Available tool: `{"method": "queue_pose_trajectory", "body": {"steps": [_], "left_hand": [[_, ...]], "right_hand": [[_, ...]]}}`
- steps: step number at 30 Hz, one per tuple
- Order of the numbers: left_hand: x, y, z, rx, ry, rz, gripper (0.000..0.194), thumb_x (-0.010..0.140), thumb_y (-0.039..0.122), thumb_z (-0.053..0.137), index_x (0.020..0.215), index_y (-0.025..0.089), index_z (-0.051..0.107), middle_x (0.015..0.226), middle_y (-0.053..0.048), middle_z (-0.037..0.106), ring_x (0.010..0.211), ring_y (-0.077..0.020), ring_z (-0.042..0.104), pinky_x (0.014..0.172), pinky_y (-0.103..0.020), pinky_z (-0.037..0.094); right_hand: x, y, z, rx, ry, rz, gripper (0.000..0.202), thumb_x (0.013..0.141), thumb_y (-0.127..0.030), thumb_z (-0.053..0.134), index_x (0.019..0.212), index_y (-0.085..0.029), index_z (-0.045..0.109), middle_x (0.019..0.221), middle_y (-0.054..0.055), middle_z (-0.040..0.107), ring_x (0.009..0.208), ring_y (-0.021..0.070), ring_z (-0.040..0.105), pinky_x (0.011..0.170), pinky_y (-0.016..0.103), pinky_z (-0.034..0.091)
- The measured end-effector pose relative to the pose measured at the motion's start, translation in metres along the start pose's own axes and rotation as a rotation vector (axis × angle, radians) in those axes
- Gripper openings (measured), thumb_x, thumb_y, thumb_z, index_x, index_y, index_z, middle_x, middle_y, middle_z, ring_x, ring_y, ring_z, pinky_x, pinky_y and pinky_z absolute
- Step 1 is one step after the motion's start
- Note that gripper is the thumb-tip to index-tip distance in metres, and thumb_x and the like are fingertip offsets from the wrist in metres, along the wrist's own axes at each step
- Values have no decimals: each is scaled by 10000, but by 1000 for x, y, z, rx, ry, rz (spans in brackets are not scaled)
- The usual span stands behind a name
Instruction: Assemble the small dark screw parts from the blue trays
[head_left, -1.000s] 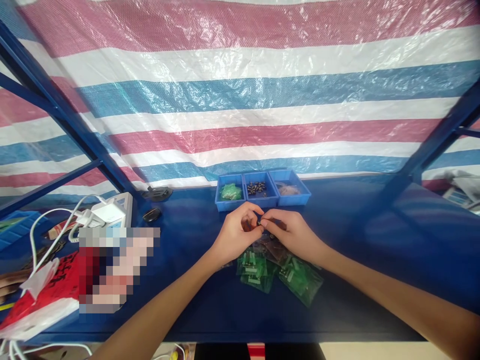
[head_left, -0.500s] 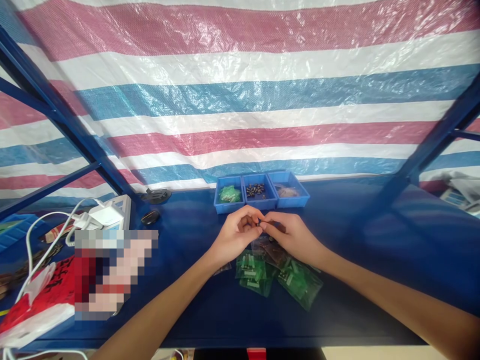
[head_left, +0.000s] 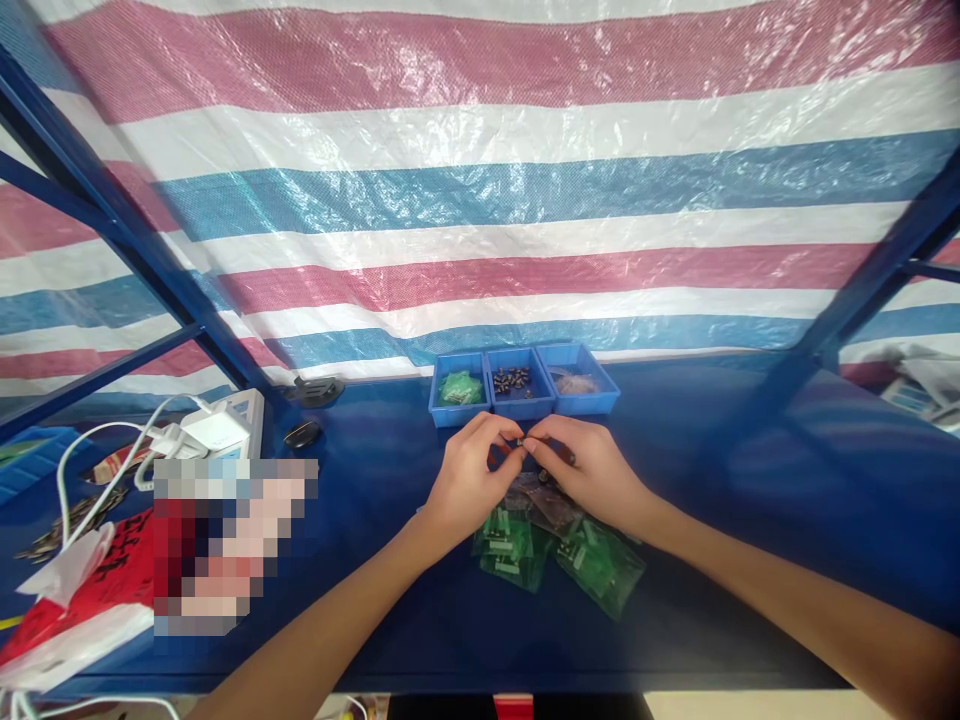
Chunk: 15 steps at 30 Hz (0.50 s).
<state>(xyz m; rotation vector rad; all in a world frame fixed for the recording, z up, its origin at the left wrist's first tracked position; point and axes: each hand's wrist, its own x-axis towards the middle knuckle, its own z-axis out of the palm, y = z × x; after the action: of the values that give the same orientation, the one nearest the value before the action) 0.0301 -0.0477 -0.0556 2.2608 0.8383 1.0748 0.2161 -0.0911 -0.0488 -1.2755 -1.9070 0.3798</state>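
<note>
On the smooth blue table [head_left: 705,470], three boxy plastic bins [head_left: 523,412] are the landmark; nearer than them lie crinkly, see-through green packets [head_left: 600,568]. Just before the bins, the left hand [head_left: 474,465] and right hand [head_left: 589,462] meet, curled fingertips pinching one tiny metallic piece [head_left: 520,442], its shape unclear.

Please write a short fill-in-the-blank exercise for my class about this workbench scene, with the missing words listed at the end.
1. Beyond the hands, a row of ____ small open blue plastic bins stands side by side.
2. Small dark and brass-coloured parts lie in the ____ bin of that row.
3. The left hand and right hand meet at a tiny metallic part, pinched with their ____.
4. The shiny plastic sheet behind has red, white and ____ stripes.

Missing words: three; middle; fingertips; blue.
</note>
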Motion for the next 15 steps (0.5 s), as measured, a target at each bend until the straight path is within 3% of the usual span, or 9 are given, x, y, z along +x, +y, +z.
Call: {"method": "queue_pose_trajectory", "body": {"steps": [6,15], "left_hand": [[0,-4,1,13,27,-38,68,958,272,618,943,206,606,928,-27,595,793,-146,591,607,-238,460],[0,-1,-6,-36,-92,43,134,948,206,578,836,192,506,936,-27,521,760,-129,535,612,-240,447]], "right_hand": [[2,0,-1,32,-3,52,258,1016,-350,504,869,-210,663,775,23,666,643,167,557,583,292,391],[2,-3,-3,219,-119,134,292,1006,-395,513,858,-204,677,776,7,647,638,151,523,574,271,383]]}}
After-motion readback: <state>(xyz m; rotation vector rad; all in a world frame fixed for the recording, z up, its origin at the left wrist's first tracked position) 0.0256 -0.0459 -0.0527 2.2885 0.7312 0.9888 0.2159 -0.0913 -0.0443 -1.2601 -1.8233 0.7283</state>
